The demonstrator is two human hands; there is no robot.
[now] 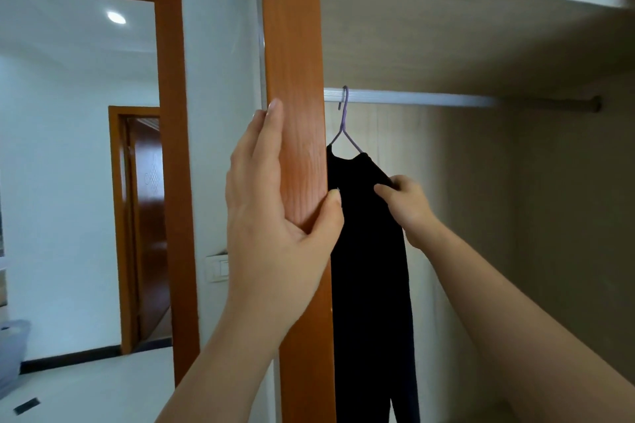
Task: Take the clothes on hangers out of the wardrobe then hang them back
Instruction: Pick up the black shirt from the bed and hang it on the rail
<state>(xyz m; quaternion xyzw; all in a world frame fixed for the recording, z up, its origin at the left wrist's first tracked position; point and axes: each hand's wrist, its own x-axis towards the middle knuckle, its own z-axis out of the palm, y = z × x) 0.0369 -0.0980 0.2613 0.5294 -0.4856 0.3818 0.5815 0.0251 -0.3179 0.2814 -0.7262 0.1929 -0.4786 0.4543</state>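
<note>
— While the left hand grips the wardrobe door edge, where's the black garment?
— On its purple hanger, hooked over the rail; right hand fingers pinch its shoulder.
— Risk?
— Tugging fabric could slip it off.

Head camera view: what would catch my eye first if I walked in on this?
A long black garment on a thin purple wire hanger hangs alone from the white wardrobe rail, at centre. The right hand pinches the garment's shoulder, while the left hand grips the orange wooden wardrobe frame beside it. To the left, an open orange-framed doorway shows a white room.
</note>
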